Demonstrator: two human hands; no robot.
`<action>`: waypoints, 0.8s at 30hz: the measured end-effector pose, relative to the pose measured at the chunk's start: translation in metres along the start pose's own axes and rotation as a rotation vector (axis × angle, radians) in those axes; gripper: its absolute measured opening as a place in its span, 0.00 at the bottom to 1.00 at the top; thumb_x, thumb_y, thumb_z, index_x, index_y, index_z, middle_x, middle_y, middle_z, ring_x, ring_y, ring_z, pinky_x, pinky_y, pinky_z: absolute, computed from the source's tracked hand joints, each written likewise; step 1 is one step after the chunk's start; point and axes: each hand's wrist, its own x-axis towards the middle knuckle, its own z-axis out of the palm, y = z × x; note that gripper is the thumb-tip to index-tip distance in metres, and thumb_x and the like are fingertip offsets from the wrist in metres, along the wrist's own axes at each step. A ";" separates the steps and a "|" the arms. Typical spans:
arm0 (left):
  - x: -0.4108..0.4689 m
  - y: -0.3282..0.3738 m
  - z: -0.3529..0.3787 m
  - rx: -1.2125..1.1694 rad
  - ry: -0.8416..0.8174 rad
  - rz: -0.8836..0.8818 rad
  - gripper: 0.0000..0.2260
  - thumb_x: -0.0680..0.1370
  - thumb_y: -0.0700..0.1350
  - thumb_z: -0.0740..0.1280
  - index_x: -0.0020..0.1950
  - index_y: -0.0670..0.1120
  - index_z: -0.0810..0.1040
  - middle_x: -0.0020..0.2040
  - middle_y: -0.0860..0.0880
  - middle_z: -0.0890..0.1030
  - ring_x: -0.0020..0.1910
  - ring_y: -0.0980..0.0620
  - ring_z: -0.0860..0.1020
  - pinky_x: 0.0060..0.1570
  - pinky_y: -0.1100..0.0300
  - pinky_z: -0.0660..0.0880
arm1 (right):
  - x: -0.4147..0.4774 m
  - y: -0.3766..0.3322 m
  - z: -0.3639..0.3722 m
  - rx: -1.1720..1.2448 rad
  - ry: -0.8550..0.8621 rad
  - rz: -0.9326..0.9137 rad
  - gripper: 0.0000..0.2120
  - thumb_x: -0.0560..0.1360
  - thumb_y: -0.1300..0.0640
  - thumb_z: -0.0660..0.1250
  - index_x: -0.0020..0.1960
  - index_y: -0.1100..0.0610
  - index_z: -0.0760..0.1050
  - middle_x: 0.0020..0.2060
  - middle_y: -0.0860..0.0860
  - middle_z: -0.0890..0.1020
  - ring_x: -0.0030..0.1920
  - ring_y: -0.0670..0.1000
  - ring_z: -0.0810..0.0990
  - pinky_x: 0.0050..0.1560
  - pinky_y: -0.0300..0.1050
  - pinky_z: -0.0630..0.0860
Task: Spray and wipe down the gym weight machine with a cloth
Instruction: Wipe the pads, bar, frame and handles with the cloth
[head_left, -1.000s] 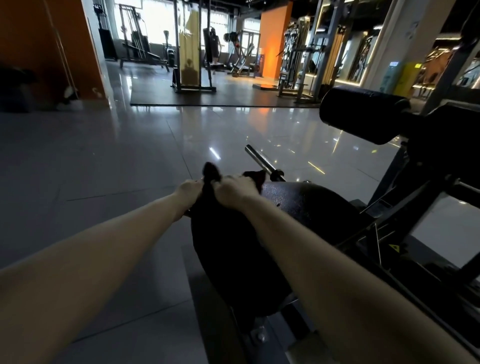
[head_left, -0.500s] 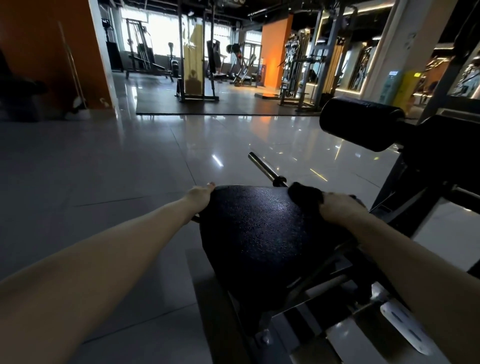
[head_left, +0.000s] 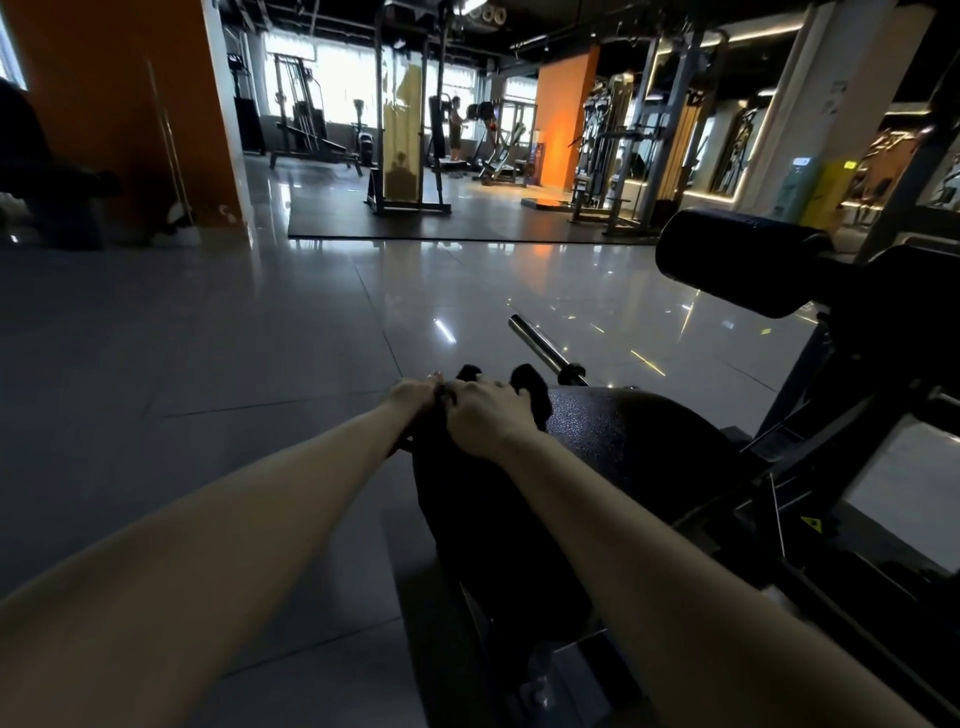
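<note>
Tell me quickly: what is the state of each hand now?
Left hand: at the edge of the pad; grip cannot be told.
Right hand: closed, holding the cloth.

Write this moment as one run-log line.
step: wipe | right hand: holds dark fabric cloth on black textured padded seat | left hand: at seat's edge, beside cloth

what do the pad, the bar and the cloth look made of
The pad seems black vinyl or leatherette: pebbled grain, dull sheen. The bar looks like polished, likely chromed steel: bright glints. The cloth is soft dark fabric, bunched; weave too dark to tell.
</note>
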 end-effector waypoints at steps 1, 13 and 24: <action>-0.002 0.002 0.000 -0.037 -0.016 -0.044 0.19 0.83 0.57 0.62 0.57 0.42 0.80 0.46 0.44 0.81 0.40 0.45 0.77 0.40 0.57 0.70 | -0.006 -0.003 -0.003 0.043 0.003 -0.044 0.21 0.83 0.47 0.53 0.76 0.44 0.67 0.70 0.58 0.74 0.70 0.62 0.71 0.73 0.62 0.61; -0.060 0.016 -0.034 0.235 0.167 0.487 0.04 0.79 0.47 0.67 0.45 0.51 0.81 0.46 0.48 0.83 0.48 0.46 0.79 0.49 0.55 0.75 | -0.108 0.025 -0.049 0.308 0.015 -0.277 0.26 0.81 0.54 0.63 0.78 0.47 0.65 0.73 0.53 0.72 0.71 0.53 0.72 0.62 0.36 0.65; -0.062 -0.003 -0.003 0.147 0.084 0.181 0.19 0.81 0.54 0.62 0.66 0.44 0.76 0.62 0.43 0.79 0.59 0.42 0.77 0.59 0.53 0.74 | -0.072 0.034 -0.014 0.012 -0.086 0.075 0.27 0.85 0.46 0.50 0.77 0.63 0.61 0.78 0.62 0.61 0.80 0.60 0.54 0.76 0.59 0.57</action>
